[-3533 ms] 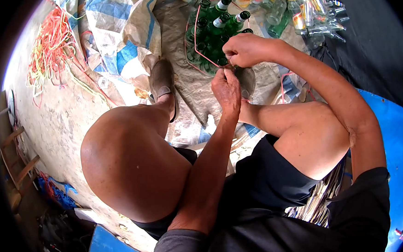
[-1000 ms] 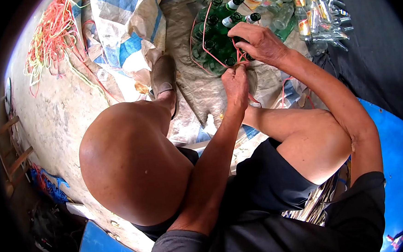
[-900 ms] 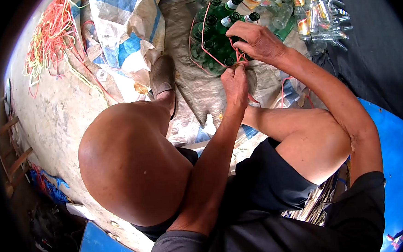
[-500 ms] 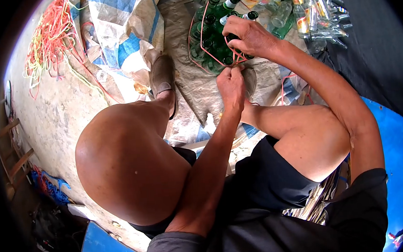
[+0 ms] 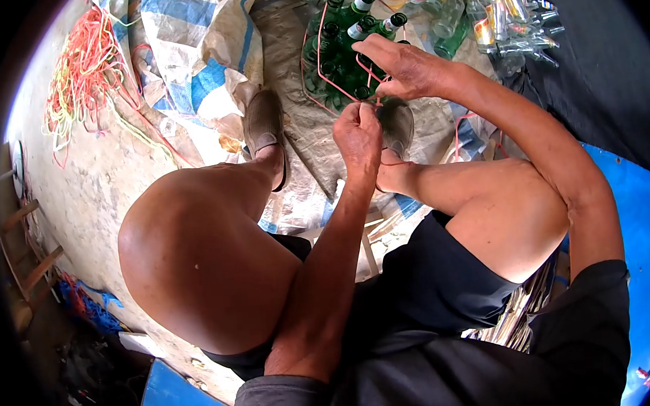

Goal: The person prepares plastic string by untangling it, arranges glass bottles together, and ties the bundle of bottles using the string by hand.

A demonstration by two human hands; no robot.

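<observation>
Several green bottles (image 5: 342,53) stand in a tight cluster, with pink string (image 5: 319,52) running around and across them. At the cluster's near edge my left hand (image 5: 358,130) is closed on the string, thumb and finger pinched together. My right hand (image 5: 404,68) is just right of it, over the near right bottles, its fingers bent around a loop of the same string. The two hands are close together, with a short stretch of string between them. Part of the right-hand bottles is hidden behind my right hand.
Clear bottles with labels (image 5: 482,26) lie piled at the upper right beside a black sheet (image 5: 592,60). Tangled pink and yellow string (image 5: 86,69) lies at the upper left near a striped sack (image 5: 195,32). My shoes (image 5: 264,121) flank the cluster's near side. Blue panels (image 5: 639,221) lie at right and lower left.
My left hand has drawn slightly left and toward me, still pinching string. My right hand has lowered toward it, and its string loop sits nearer the cluster's near edge.
</observation>
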